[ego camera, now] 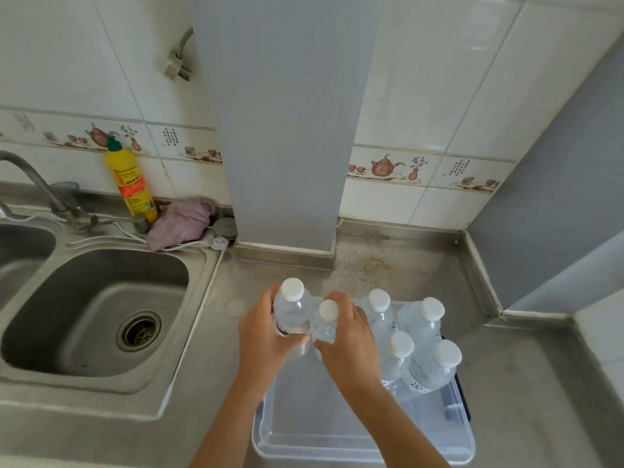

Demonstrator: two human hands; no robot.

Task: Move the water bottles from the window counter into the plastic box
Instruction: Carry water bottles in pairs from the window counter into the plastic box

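Observation:
A clear plastic box (364, 447) sits on the steel counter in front of me. Several clear water bottles with white caps (422, 319) stand upright in its far right part. My left hand (261, 339) grips one water bottle (293, 309) over the box's far left corner. Right beside it, my right hand (347, 342) holds a second water bottle (327, 324), which sits lower. The two held bottles touch each other. The near half of the box holds nothing.
A double steel sink (98, 312) with a tap (30, 177) lies to the left. A yellow detergent bottle (131, 179) and a purple cloth (180, 222) sit behind it. A grey column (280, 130) rises at the back. Bare counter (526, 383) lies right of the box.

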